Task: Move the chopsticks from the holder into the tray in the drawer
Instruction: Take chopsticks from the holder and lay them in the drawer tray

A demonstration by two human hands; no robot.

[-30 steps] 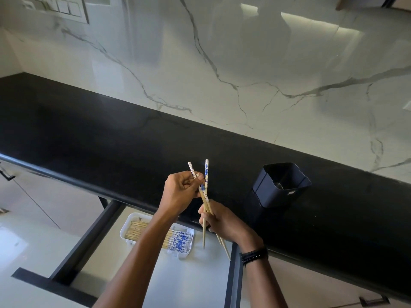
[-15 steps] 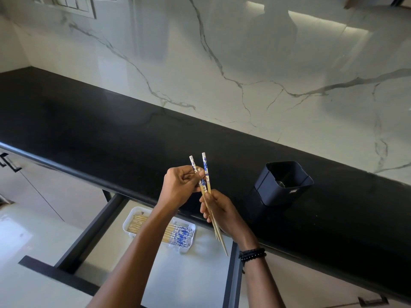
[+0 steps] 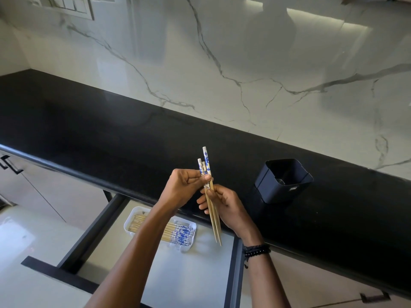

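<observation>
Holder stands on the counter; tray lies in the drawer before it, leftward

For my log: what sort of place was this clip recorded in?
Most likely a home kitchen: a black stone countertop backed by a marble-look wall, an open drawer beneath it holding a tray of chopsticks, and a dark holder standing on the counter.

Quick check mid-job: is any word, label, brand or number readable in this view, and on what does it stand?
No text here can be read.
Black holder: a small pale mark on its front wall, too small to read.
Held chopsticks: blue pattern only, no lettering legible.
Stored chopsticks in the white tray: same pattern, nothing legible.
Wall switch panel: no marking legible.
</observation>
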